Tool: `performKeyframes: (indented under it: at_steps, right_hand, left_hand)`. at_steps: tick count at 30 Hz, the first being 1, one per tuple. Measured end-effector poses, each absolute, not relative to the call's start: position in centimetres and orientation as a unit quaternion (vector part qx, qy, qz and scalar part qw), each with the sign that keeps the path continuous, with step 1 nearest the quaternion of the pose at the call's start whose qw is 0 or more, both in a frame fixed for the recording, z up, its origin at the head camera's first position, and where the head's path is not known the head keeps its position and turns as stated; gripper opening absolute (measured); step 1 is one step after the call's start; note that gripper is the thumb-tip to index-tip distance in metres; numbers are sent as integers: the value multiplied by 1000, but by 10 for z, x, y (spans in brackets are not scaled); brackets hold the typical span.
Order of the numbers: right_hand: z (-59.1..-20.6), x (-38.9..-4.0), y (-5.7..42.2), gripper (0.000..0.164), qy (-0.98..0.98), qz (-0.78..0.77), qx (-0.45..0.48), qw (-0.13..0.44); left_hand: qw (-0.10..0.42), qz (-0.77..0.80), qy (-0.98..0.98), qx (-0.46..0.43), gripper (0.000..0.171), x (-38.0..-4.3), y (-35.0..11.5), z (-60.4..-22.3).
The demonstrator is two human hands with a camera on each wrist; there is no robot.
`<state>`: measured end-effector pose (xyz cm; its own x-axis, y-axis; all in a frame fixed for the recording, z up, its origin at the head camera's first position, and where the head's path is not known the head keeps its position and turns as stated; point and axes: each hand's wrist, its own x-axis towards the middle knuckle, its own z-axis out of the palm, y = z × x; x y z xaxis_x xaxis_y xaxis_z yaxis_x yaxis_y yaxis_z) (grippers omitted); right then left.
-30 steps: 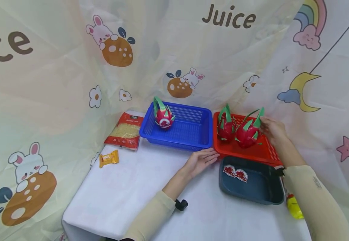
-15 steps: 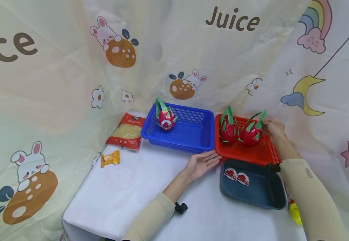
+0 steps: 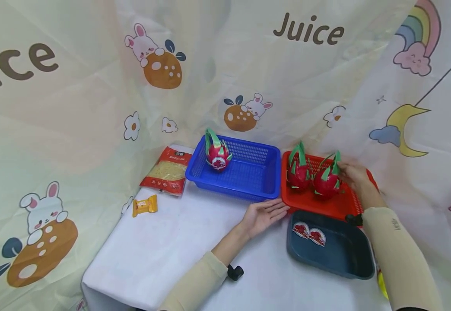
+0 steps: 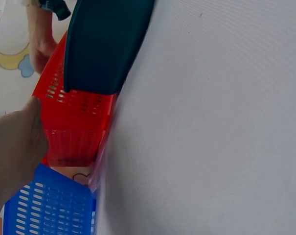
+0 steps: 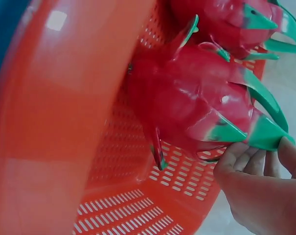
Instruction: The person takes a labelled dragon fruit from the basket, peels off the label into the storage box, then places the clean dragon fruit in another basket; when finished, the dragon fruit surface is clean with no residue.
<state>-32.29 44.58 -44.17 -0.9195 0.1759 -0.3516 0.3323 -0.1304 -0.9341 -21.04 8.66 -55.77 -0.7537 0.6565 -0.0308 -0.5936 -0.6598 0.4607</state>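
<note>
In the head view, my right hand (image 3: 355, 175) pinches a green leaf tip of a dragon fruit (image 3: 326, 182) with red skin, inside the red basket (image 3: 332, 209). A second dragon fruit (image 3: 298, 175) stands close to its left in the same basket. The right wrist view shows thumb and fingers of the right hand (image 5: 265, 191) on the leaf of the held dragon fruit (image 5: 196, 98). My left hand (image 3: 262, 218) lies palm up with straight fingers, fingertips right at the front left corner of the red basket.
A blue basket (image 3: 233, 190) with one stickered dragon fruit (image 3: 217, 157) stands left of the red one. In front is a dark blue tray (image 3: 330, 255) with two round stickers. A red food packet (image 3: 167, 170) and an orange-wrapped snack (image 3: 145, 205) lie at left.
The held dragon fruit has come down lower into the red basket, still pinched by my right hand. My left hand keeps its place at the basket corner. The head view has shifted slightly.
</note>
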Motion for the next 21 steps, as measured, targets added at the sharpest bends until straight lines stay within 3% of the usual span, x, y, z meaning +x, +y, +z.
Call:
performKeyframes:
  at_steps: [5, 12, 15, 21]
  right_hand:
    - [-444, -322, 451, 8, 667, -718, 190, 59]
    - [-448, -323, 455, 6, 692, -687, 222, 19]
    - [-449, -322, 456, 19, 690, -687, 228, 11]
    - [-444, -315, 448, 71, 698, -665, 263, -27]
  left_hand:
    - [342, 908, 232, 68, 54, -208, 88, -555]
    - [342, 907, 238, 67, 54, -207, 89, -554]
    - [343, 905, 243, 68, 54, -207, 89, -554]
    - [349, 895, 269, 69, 56, -208, 80, -550]
